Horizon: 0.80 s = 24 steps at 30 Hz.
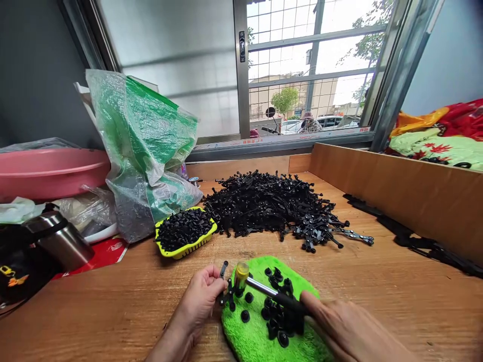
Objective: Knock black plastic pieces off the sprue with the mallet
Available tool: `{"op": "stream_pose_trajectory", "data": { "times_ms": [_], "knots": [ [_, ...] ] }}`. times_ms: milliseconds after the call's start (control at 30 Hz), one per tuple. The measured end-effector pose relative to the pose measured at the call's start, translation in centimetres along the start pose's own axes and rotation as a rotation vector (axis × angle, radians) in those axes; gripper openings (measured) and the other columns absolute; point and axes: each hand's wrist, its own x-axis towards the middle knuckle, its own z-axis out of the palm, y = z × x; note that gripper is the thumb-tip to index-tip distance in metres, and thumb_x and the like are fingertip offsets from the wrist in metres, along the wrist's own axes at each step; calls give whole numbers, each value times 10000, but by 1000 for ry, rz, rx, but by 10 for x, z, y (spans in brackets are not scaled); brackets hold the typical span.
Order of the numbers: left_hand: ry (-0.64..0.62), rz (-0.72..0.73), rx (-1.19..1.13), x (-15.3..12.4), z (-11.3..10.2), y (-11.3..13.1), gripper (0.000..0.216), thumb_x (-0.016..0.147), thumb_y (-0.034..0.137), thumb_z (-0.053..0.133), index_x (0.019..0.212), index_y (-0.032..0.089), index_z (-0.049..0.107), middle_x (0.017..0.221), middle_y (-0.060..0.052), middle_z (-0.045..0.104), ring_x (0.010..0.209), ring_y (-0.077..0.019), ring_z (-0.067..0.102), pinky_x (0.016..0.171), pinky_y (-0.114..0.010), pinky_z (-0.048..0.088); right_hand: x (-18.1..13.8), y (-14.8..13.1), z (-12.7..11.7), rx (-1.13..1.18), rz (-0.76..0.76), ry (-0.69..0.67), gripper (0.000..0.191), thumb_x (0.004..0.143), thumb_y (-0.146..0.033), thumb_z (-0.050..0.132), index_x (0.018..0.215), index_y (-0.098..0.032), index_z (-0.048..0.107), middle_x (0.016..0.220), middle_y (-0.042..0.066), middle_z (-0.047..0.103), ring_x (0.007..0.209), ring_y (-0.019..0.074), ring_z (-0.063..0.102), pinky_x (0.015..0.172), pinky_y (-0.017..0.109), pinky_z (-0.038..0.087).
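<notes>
Left hand (202,296) pinches a black bracket (226,289) steady on the green pad (256,337), while right hand (339,322) grips a small mallet (260,287), its head resting on the bracket.

Bright green cloth (260,337), black caps (277,314), yellow tray (188,247), yellow-headed mallet (241,275)

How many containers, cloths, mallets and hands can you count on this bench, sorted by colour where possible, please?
Yellow tray of black caps: 1
Pink basin: 1
Green cloth: 1
Green plastic bag: 1
Yellow-headed mallet, held by right hand: 1
Hands, with left hand on a black bracket: 2
Total: 7
</notes>
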Motion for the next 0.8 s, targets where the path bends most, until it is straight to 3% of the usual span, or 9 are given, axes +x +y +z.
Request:
{"op": "stream_pose_trajectory", "data": {
  "times_ms": [167, 300, 400, 533, 800],
  "knots": [
    [-15, -5, -20, 2, 0, 0, 134, 507, 208, 593, 544, 168, 470, 436, 70, 471, 422, -46, 359, 429, -152, 246, 11, -8, -4, -183, -110, 134, 424, 987, -294, 169, 857, -205, 562, 772, 108, 687, 576, 226, 654, 415, 259, 443],
    [-29, -12, -12, 2, 1, 2, 135, 511, 197, 589, 537, 175, 458, 421, 81, 449, 405, -47, 348, 421, -162, 231, 8, -6, 2, -268, -115, 47, 369, 942, -198, 193, 842, -204, 549, 577, 36, 632, 436, 219, 603, 346, 285, 389],
    [-39, -3, 2, 1, 1, 3, 146, 524, 206, 600, 546, 174, 460, 422, 82, 452, 404, -47, 348, 418, -162, 223, 5, -8, 2, -228, -100, 44, 335, 933, -168, 189, 878, -216, 516, 700, 43, 672, 522, 208, 633, 399, 274, 421],
    [-30, 11, 12, 0, 0, 2, 134, 527, 198, 591, 551, 173, 461, 426, 82, 459, 404, -46, 353, 421, -160, 231, 2, -14, -1, -262, -125, 18, 275, 824, -74, 251, 872, -206, 488, 601, 19, 640, 448, 195, 606, 366, 267, 416],
    [-41, 10, 25, 4, -3, -6, 141, 550, 194, 609, 567, 165, 472, 426, 82, 458, 400, -38, 346, 416, -150, 231, 1, -16, 2, -298, -108, 26, 311, 805, -73, 232, 848, -172, 524, 602, 44, 638, 461, 207, 619, 387, 279, 482]
  ]
}}
